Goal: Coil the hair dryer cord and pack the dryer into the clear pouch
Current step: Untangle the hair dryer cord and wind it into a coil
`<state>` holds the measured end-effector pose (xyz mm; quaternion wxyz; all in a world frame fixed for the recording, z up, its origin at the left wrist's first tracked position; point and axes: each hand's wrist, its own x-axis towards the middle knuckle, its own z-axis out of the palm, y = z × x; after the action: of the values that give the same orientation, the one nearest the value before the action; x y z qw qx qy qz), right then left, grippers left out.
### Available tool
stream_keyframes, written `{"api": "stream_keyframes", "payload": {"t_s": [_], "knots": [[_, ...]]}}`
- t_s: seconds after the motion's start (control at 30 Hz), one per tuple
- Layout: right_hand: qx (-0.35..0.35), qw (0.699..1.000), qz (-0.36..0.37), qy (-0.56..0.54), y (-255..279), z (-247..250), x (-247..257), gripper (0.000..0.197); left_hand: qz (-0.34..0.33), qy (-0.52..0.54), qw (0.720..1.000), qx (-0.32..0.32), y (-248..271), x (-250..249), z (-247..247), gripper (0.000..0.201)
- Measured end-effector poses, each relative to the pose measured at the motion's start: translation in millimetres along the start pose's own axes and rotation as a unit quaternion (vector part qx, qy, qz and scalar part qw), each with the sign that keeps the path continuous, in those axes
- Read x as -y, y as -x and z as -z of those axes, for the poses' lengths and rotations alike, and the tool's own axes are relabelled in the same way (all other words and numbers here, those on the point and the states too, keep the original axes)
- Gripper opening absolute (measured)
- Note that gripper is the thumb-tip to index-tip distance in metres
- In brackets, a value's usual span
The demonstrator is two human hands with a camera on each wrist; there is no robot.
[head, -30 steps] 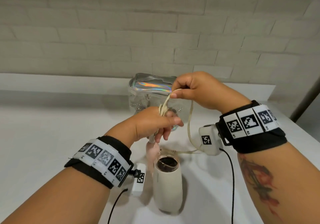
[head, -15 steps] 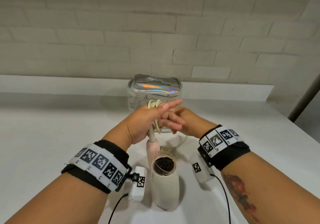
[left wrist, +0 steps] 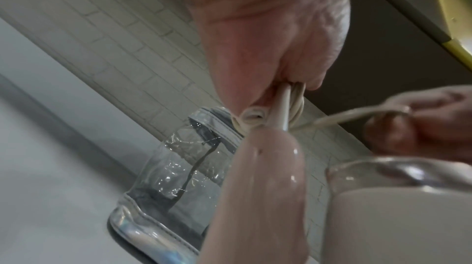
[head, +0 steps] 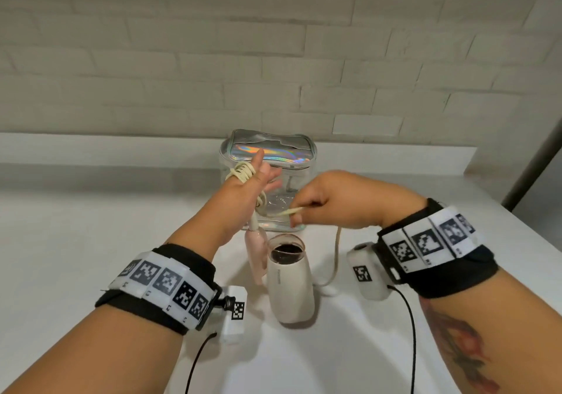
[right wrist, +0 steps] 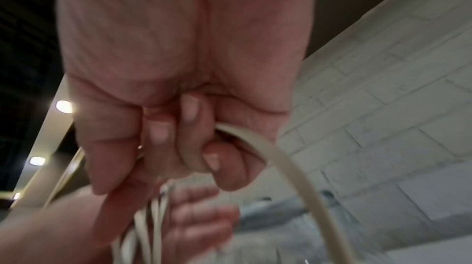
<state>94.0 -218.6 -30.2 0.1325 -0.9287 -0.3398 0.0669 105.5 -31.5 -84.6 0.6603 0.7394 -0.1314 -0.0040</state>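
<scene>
The hair dryer's cream barrel (head: 289, 281) rests on the white counter with its dark grille up, the pink handle (head: 257, 247) beside it. From the handle the cream cord (head: 243, 172) runs up to my left hand (head: 258, 180), which is raised with straight fingers; several loops are wound round it between thumb and forefinger. The left wrist view shows the loops (left wrist: 293, 107) leaving the palm above the handle (left wrist: 263, 187). My right hand (head: 307, 208) pinches the free cord (right wrist: 281, 157) to the right of the left hand. The clear pouch (head: 267, 153) stands behind both hands.
The pouch's iridescent top is closed, and its clear wall (left wrist: 178, 167) shows a dark strap inside. Slack cord (head: 336, 256) hangs from my right hand to the counter right of the barrel. A white ledge and a brick wall run behind the pouch.
My right hand dropped from above the left hand, passed close under it, and now pulls the cord out to the right. My left hand rose and spread its fingers.
</scene>
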Motion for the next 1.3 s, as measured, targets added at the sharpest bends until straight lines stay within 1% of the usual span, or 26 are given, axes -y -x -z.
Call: {"api": "stream_keyframes", "payload": {"t_s": [0.07, 0.1, 0.13, 0.2, 0.23, 0.27, 0.3, 0.4, 0.43, 0.47, 0.53, 0.6, 0.67, 0.7, 0.73, 0.77, 0.8, 0.87, 0.93, 1.0, 1.07, 1.1, 1.17, 1.23, 1.27, 1.3], "knots": [[-0.031, 0.998, 0.016, -0.053, 4, 16, 3, 0.012, 0.019, -0.041, 0.999, 0.012, 5, -7, 2, 0.042], [-0.043, 0.996, 0.026, -0.072, 5, 23, 5, 0.010, 0.025, -0.064, 0.997, 0.025, 8, -11, 2, 0.043], [-0.056, 0.994, 0.034, -0.090, 4, 29, 5, 0.009, 0.023, -0.081, 0.995, 0.046, 10, -13, 3, 0.050], [-0.096, 0.987, 0.038, -0.119, 1, 38, 2, 0.008, 0.008, -0.076, 0.992, 0.100, 11, -13, 4, 0.072], [-0.123, 0.984, 0.036, -0.127, -2, 41, 1, 0.004, 0.003, -0.071, 0.989, 0.130, 11, -14, 4, 0.081], [-0.150, 0.978, 0.033, -0.140, -5, 42, -1, 0.003, 0.000, -0.074, 0.985, 0.157, 10, -14, 4, 0.084], [-0.173, 0.971, 0.032, -0.164, -9, 41, -3, 0.006, 0.000, -0.076, 0.981, 0.179, 10, -17, 2, 0.078], [-0.216, 0.947, 0.029, -0.234, -22, 33, -9, 0.012, 0.005, -0.077, 0.971, 0.224, 9, -21, -5, 0.037], [-0.227, 0.940, 0.027, -0.252, -26, 29, -13, 0.014, 0.008, -0.074, 0.967, 0.243, 10, -21, -6, 0.031], [-0.237, 0.933, 0.023, -0.270, -29, 24, -17, 0.016, 0.010, -0.068, 0.962, 0.263, 10, -20, -7, 0.029], [-0.251, 0.924, 0.005, -0.288, -36, 12, -26, 0.023, 0.008, -0.048, 0.958, 0.283, 12, -19, -8, 0.032], [-0.240, 0.925, -0.023, -0.294, -43, -5, -33, 0.029, -0.001, -0.023, 0.963, 0.269, 13, -18, -12, 0.038], [-0.201, 0.916, -0.042, -0.346, -47, -24, -38, 0.033, -0.011, 0.013, 0.972, 0.234, 12, -16, -16, 0.043], [-0.167, 0.915, -0.047, -0.365, -48, -33, -40, 0.027, -0.014, 0.038, 0.976, 0.213, 11, -14, -17, 0.044], [-0.133, 0.926, -0.046, -0.351, -47, -42, -39, 0.013, -0.015, 0.067, 0.978, 0.198, 10, -11, -17, 0.045], [-0.106, 0.943, -0.050, -0.312, -45, -49, -34, 0.013, -0.017, 0.094, 0.978, 0.188, 8, -8, -17, 0.046], [-0.096, 0.958, -0.047, -0.265, -45, -56, -32, 0.020, -0.021, 0.114, 0.977, 0.179, 7, -5, -17, 0.047], [-0.076, 0.972, -0.060, -0.213, -42, -66, -22, 0.024, -0.033, 0.133, 0.978, 0.159, 3, 1, -15, 0.050], [-0.016, 0.987, -0.058, -0.148, -42, -69, -16, 0.016, -0.043, 0.111, 0.984, 0.132, -2, 5, -12, 0.052], [0.048, 0.993, -0.060, -0.089, -35, -60, -10, 0.010, -0.044, 0.071, 0.991, 0.102, -6, 6, -9, 0.057], [0.074, 0.996, -0.041, -0.036, -24, -43, -5, 0.020, -0.029, 0.039, 0.996, 0.079, -8, 4, -7, 0.062], [0.077, 0.996, -0.033, -0.011, -18, -33, -1, 0.022, -0.016, 0.026, 0.997, 0.072, -9, 3, -6, 0.060], [0.068, 0.997, -0.016, 0.025, -9, -14, 6, 0.022, 0.007, -0.003, 0.998, 0.064, -8, 2, -6, 0.049], [0.035, 0.998, -0.013, 0.048, -4, 4, 10, 0.021, 0.020, -0.063, 0.996, 0.053, -4, -3, -7, 0.038], [0.012, 0.998, -0.013, 0.063, -3, 12, 10, 0.023, 0.022, -0.083, 0.994, 0.061, -2, -6, -8, 0.038], [-0.012, 0.997, -0.009, 0.079, -3, 18, 9, 0.022, 0.022, -0.085, 0.993, 0.081, 0, -8, -9, 0.045]]}}
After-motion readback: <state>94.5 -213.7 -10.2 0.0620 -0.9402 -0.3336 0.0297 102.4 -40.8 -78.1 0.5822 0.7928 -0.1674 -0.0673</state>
